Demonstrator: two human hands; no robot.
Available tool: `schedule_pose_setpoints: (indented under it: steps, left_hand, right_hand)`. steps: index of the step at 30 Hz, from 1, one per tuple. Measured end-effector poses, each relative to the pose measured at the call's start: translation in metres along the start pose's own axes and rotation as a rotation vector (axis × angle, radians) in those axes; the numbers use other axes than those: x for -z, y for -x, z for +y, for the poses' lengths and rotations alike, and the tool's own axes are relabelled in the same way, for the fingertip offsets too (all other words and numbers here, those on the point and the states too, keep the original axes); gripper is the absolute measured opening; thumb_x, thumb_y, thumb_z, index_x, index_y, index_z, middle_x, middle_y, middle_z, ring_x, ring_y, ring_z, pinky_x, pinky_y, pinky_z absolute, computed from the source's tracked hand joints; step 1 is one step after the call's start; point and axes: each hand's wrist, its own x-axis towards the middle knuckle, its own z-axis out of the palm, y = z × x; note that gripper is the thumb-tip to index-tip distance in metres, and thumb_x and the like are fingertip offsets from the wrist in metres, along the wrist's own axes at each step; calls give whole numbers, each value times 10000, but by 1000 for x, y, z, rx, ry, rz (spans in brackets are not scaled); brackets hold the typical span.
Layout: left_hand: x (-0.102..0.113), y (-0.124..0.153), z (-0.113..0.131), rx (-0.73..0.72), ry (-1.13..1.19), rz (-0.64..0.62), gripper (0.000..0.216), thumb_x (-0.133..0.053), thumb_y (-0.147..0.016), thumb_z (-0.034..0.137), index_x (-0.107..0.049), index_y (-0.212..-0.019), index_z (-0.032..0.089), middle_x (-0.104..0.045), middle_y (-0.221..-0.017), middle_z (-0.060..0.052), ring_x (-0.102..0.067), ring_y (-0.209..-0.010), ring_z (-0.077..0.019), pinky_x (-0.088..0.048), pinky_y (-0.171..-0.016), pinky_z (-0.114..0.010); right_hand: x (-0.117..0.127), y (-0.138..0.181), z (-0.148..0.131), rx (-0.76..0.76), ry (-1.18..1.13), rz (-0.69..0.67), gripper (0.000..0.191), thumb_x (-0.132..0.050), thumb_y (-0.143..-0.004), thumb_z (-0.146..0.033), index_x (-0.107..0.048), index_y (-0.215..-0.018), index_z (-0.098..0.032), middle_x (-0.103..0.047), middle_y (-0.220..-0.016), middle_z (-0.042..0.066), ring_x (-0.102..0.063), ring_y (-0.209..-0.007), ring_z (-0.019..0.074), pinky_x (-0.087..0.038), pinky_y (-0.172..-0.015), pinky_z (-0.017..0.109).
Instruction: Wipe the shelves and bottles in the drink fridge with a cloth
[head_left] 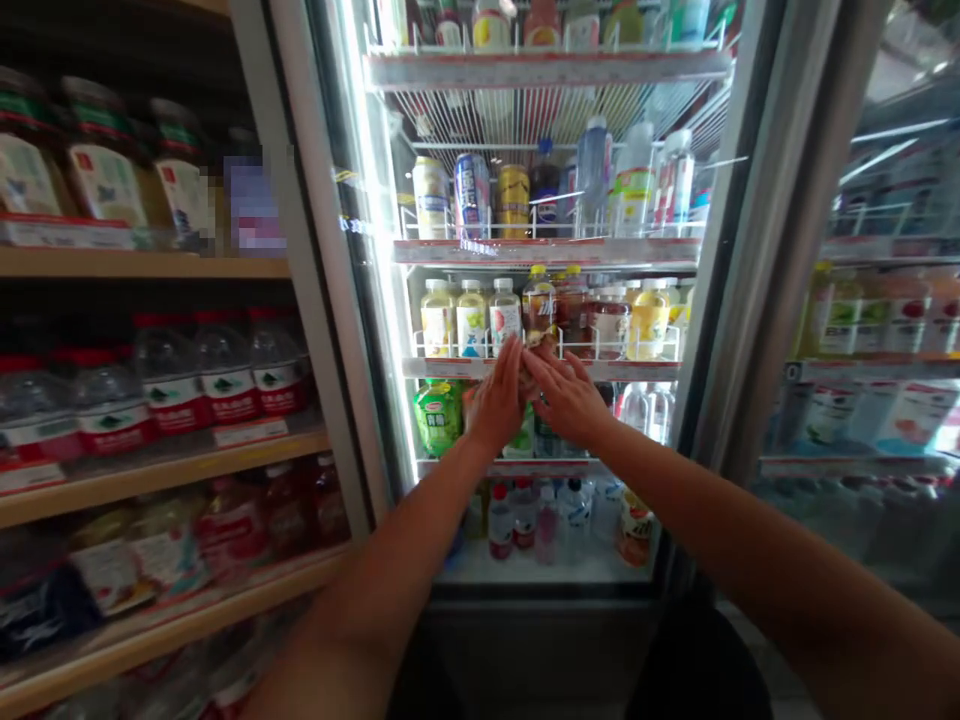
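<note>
Both my arms reach forward to the lit drinks fridge. My left hand (499, 400) has its fingers held together, pressed to the left side of a small brownish patterned item (541, 346). From the right, my right hand (574, 402) lays its fingers over the same item. Most of it is hidden by my hands, so I cannot make out its kind. Just behind stands a dark tea-coloured bottle with a yellow cap (538, 298). A white-capped bottle (505, 310) is left of that one. Below my left hand sits a green pack (439, 418).
Cans (514, 200) and bottles line the fridge shelf above, behind a wire rail. Small bottles (523, 515) stand on the fridge floor. To the left, wooden shelves (150, 262) hold red-labelled bottles (225, 385). A metal door frame (780, 230) rises at the right.
</note>
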Motion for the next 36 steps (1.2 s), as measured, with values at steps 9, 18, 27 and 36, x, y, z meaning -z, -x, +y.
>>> schedule_pose_setpoints:
  steps: [9,18,27,36]
  left_hand:
    - [49,57,-76,-83,-300,-61,644,-513,-1013,400,-282,-1588,224,-408,-1601,-139,-255,-1547,-259,-224,-1259,-468]
    - [39,74,-98,-78,-303,-48,568,-505,-1010,355,-375,-1559,281,-445,-1582,-76,-277,-1538,-240,-101,-1287,-467]
    - [41,73,-97,-46,-262,-63,521,-501,-996,347,-456,-1510,276,-464,-1574,-68,-293,-1534,-233,-130,-1283,-451]
    - [40,76,-97,-25,-272,-87,512,-491,-992,345,-471,-1500,277,-463,-1574,-68,-302,-1530,-235,-161,-1276,-465]
  right_hand:
    - [-16,22,9,141,12,-57,447,-546,-939,-189,-583,-1382,-238,-514,-1546,74,-394,-1487,267,-216,-1256,547]
    - [-11,-1,5,180,-188,11,174,-654,-894,-320,-686,-1030,-217,-739,-1123,114,-605,-1235,281,-501,-1071,453]
    - [2,-16,18,-88,-10,153,399,-489,-976,-237,-628,-1350,-248,-614,-1397,97,-461,-1406,304,-417,-1177,517]
    - [-27,30,2,96,-25,-89,498,-475,-1003,-269,-507,-1499,-250,-470,-1574,92,-342,-1512,295,-368,-1220,551]
